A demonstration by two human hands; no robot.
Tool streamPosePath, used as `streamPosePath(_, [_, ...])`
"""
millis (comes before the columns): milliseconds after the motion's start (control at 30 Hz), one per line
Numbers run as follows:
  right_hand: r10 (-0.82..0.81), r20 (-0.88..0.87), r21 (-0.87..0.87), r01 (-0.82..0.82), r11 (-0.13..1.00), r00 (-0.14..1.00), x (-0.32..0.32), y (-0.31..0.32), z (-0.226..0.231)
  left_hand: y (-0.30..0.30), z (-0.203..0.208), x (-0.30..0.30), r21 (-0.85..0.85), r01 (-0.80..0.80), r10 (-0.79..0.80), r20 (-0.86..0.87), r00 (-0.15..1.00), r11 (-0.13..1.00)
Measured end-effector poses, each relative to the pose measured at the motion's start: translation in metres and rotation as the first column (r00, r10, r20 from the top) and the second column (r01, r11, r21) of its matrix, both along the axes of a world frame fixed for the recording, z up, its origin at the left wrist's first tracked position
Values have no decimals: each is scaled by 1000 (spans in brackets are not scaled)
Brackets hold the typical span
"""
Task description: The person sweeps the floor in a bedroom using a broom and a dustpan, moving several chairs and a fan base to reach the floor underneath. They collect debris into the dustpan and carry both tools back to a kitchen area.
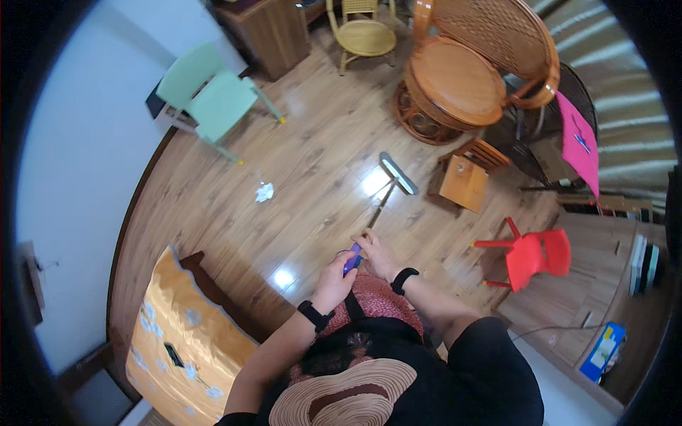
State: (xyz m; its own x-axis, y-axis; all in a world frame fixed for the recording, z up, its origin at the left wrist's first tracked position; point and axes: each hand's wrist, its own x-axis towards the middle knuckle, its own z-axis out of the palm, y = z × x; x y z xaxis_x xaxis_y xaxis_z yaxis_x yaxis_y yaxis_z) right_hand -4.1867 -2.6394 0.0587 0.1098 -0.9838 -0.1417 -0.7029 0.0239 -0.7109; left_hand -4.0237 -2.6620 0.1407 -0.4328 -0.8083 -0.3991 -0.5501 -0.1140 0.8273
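Observation:
A long-handled broom [383, 202] slants away from me, its narrow, straight grey-and-white head [399, 174] on the wooden floor. Closed round the purple grip [352, 260] at its upper end is my left hand [334, 282]. My right hand [376, 257] holds the handle just farther along, fingers wrapped round it. Both wrists carry black bands. Ahead and to the left of the broom head, apart from it, lies a crumpled white tissue [264, 192]. Whether the bristles or blade underneath touch the floor along their full length cannot be made out.
A mint-green chair [220, 103] stands far left, a yellow chair [364, 37] at the back. Right of the broom are a round wicker chair [458, 78], a small wooden chair [463, 183] and a red chair [529, 257]. A yellow cloth-covered piece of furniture [185, 334] stands near left.

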Motion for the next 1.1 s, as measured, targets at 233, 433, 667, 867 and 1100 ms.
streamPosePath(233, [320, -131, 109, -307, 945, 938, 122, -80, 5, -33, 17, 100, -65, -236, 245, 305, 920, 970])
streamPosePath(433, [253, 30, -113, -248, 962, 967, 297, -142, 0, -92, 38, 255, -349, -283, 389, 287, 875, 893])
streamPosePath(667, [346, 85, -132, -333, 934, 934, 488, -216, 16, -148, 41, 439, -540, -292, 485, 258, 836, 789])
streamPosePath(867, [333, 282, -97, -318, 943, 900, 615, -252, 39, -177, 72, 540, -671, -243, 524, 252, 814, 700])
streamPosePath(1100, [304, 464, -186, -244, 952, 832, 618, -235, 85, -157, 124, 526, -690, -63, 373, 309, 875, 721])
